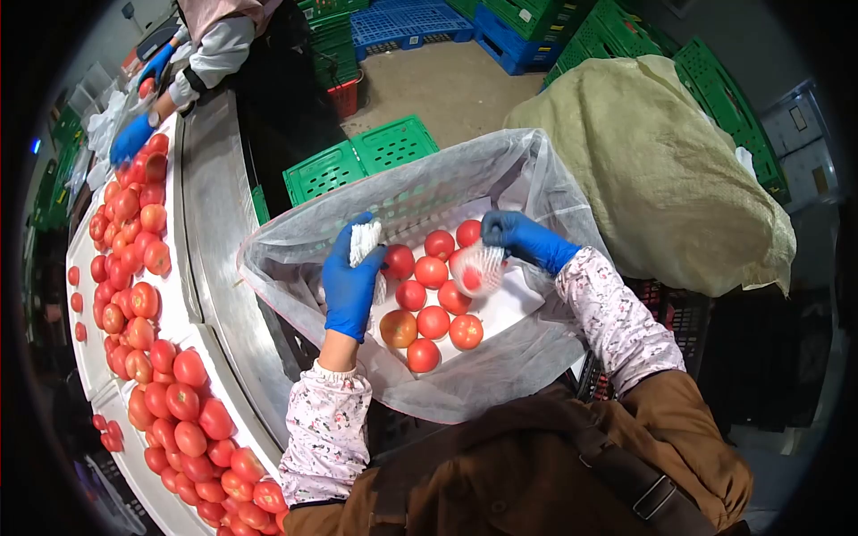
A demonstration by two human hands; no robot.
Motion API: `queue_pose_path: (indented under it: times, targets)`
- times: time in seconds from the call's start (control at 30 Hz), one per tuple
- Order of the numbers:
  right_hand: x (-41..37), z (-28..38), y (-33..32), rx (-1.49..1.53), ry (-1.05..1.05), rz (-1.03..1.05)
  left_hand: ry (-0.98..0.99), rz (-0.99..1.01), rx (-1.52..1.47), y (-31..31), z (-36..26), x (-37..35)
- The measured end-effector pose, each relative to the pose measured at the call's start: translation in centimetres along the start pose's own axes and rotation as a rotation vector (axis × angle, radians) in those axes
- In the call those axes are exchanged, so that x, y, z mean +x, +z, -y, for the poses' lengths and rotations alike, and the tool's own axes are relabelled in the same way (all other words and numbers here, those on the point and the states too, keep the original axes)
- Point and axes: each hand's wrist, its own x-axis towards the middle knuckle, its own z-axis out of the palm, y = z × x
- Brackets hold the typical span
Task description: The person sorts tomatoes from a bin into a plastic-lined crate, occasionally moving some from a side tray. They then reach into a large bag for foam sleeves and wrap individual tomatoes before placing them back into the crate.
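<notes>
My left hand, in a blue glove, is closed round a bunch of white foam net sleeves over the left side of the lined crate. In its blue glove, my right hand pinches the top of a foam net, slightly blurred, with a red tomato showing through the mesh. Below both hands, several loose tomatoes lie on a white sheet inside the crate. A grey translucent liner covers the crate walls and hangs over the rim.
On my left, a white-topped sorting table with a metal edge carries many tomatoes. A co-worker's blue-gloved hand reaches over its far end. A green crate stands beyond mine, and a large pale-green sack bulges at right.
</notes>
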Motion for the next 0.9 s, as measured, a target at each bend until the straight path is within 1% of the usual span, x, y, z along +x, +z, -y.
queue_pose_path:
  times: [0.03,0.07,0.1,0.13,0.17,0.23,0.27,0.3,0.37,0.4,0.43,0.5,0.53,0.57,0.63,0.67,0.7,0.77,0.8,0.83,0.87,0.9]
  targets:
    - [0.0,0.2,0.3,0.006,0.001,0.004,-0.027,-0.008,-0.074,0.0,-0.1,0.0]
    - [0.0,0.3,0.6,-0.224,0.061,0.042,-0.048,-0.008,-0.147,0.0,-0.3,0.1]
    - [0.1,0.8,0.8,-0.457,0.119,0.076,-0.042,-0.001,-0.141,0.0,-0.5,0.3]
    - [-0.1,3.1,2.2,-0.29,-0.096,0.03,-0.031,-0.007,-0.165,0.1,-0.8,0.6]
    - [0.1,4.3,2.9,-0.018,-0.153,-0.03,-0.031,-0.02,-0.189,0.1,-0.8,0.5]
    - [0.8,5.9,2.7,0.049,-0.239,-0.139,-0.046,-0.031,-0.2,-0.1,-0.8,-0.2]
    - [0.8,6.4,2.6,-0.123,-0.201,-0.127,-0.071,-0.034,-0.282,-0.1,-1.0,-0.2]
    - [0.6,7.1,2.9,-0.119,-0.207,-0.13,-0.091,-0.032,-0.366,-0.2,-1.1,0.1]
    - [-0.1,8.6,3.6,0.131,-0.316,-0.04,-0.094,-0.04,-0.359,-0.3,-1.0,0.3]
    - [-0.4,9.2,4.1,0.183,-0.309,-0.108,-0.089,-0.08,-0.366,-0.2,-1.4,0.1]
    - [-0.2,8.8,3.9,0.185,-0.305,-0.103,-0.076,-0.113,-0.367,-0.3,-1.8,0.1]
    - [0.4,8.6,3.3,-0.3,-0.183,-0.046,-0.095,-0.12,-0.369,-0.4,-2.2,0.5]
    - [0.3,9.3,3.2,-0.121,-0.25,-0.123,-0.09,-0.139,-0.371,-0.4,-2.2,0.6]
    - [0.4,9.4,3.1,-0.119,-0.237,-0.113,-0.096,-0.161,-0.367,-0.5,-2.1,0.2]
    - [0.5,9.6,2.4,0.284,-0.356,-0.182,-0.096,-0.163,-0.38,-0.5,-2.3,0.1]
    - [0.5,9.4,2.9,0.233,-0.282,-0.214,-0.086,-0.167,-0.393,-0.5,-2.5,0.1]
    - [0.0,9.1,2.8,0.233,-0.285,-0.215,-0.076,-0.169,-0.41,-0.5,-2.6,0.2]
    - [-1.0,8.4,2.2,-0.056,-0.092,0.13,-0.082,-0.17,-0.416,-0.5,-2.4,0.1]
    - [0.3,6.6,1.8,-0.464,-0.069,0.201,-0.086,-0.174,-0.393,-0.6,-2.4,0.1]
    - [0.6,5.4,2.7,-0.576,0.019,0.135,-0.084,-0.173,-0.367,-0.6,-2.5,0.2]
    - [0.3,5.4,2.4,-0.385,-0.052,0.114,-0.08,-0.172,-0.363,-0.6,-2.7,0.5]
    - [-0.2,7.1,2.9,-0.195,-0.113,0.101,-0.085,-0.172,-0.356,-0.7,-2.8,0.5]
